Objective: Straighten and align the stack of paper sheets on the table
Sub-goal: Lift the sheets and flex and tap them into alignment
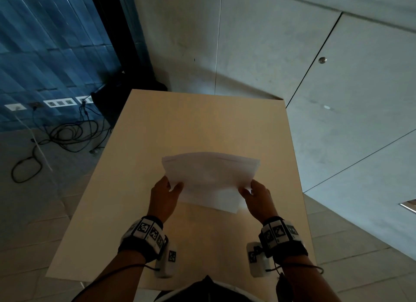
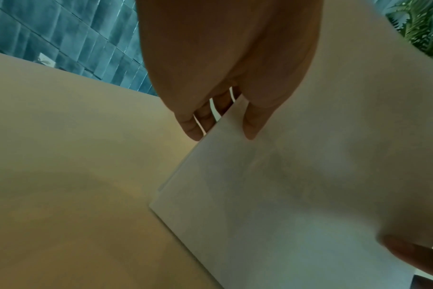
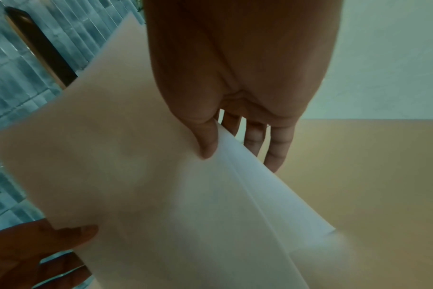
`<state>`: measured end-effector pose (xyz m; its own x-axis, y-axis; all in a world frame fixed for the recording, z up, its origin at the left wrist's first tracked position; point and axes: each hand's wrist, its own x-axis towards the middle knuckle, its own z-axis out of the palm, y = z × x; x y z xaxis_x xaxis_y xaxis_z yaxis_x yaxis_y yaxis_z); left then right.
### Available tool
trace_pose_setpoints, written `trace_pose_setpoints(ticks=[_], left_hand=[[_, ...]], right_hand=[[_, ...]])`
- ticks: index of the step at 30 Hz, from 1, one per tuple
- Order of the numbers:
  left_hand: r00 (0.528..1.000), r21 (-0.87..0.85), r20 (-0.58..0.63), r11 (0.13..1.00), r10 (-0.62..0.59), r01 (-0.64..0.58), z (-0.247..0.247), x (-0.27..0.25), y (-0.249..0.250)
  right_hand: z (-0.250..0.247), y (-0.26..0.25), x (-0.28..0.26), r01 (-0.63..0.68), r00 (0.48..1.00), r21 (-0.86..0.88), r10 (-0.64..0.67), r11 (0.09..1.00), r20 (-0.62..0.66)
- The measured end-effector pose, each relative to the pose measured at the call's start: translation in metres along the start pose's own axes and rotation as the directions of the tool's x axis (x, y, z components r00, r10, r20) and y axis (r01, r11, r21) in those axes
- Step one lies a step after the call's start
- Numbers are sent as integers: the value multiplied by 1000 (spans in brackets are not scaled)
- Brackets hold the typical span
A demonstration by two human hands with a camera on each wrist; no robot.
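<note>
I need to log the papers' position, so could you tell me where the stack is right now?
In the head view, the stack of paper is held above the table, near its middle, between the left hand and right hand.

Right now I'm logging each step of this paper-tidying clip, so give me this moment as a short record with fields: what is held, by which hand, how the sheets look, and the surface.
held: stack of paper sheets
left hand: pinches the stack's left edge, thumb on top
right hand: pinches the right edge, thumb on top
stack position: over the table; contact with it cannot be told
sheet alignment: uneven, edges fanned on the right side
on the floor: black cables, left of the table
</note>
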<state>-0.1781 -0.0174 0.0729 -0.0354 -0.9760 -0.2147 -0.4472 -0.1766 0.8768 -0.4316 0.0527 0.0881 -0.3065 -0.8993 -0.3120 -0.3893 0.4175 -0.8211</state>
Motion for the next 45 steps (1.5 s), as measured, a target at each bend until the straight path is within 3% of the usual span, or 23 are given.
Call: trace_pose_setpoints(ticks=[5,13,18,25,36,42,45], left_hand=[[997,-103,-20,992,77,-78,-4,-2,11],[988,-139,-33,978,152,-155,-1,-8,24],[975,-91,-47,971,219,-222,-3,-8,37],[943,27,-28,944,331,-330,-5,-6,51],[977,-160,-58,964,206,-213,0,-4,38],[997,-156,-21,985,70,-73,5,1,15],[998,-107,-5,992,61,-62,6,-1,12]], right_hand=[[-4,-3,-2,67,997,162,-58,985,-60],[2,-1,3,71,992,341,-30,937,-124],[0,-2,0,52,996,443,-12,895,-93],[-1,4,-2,-11,999,440,33,898,-43],[-10,-20,-9,196,978,489,-136,850,-157],[3,0,1,116,990,353,-79,928,-118],[7,4,1,86,992,319,-52,944,-113]])
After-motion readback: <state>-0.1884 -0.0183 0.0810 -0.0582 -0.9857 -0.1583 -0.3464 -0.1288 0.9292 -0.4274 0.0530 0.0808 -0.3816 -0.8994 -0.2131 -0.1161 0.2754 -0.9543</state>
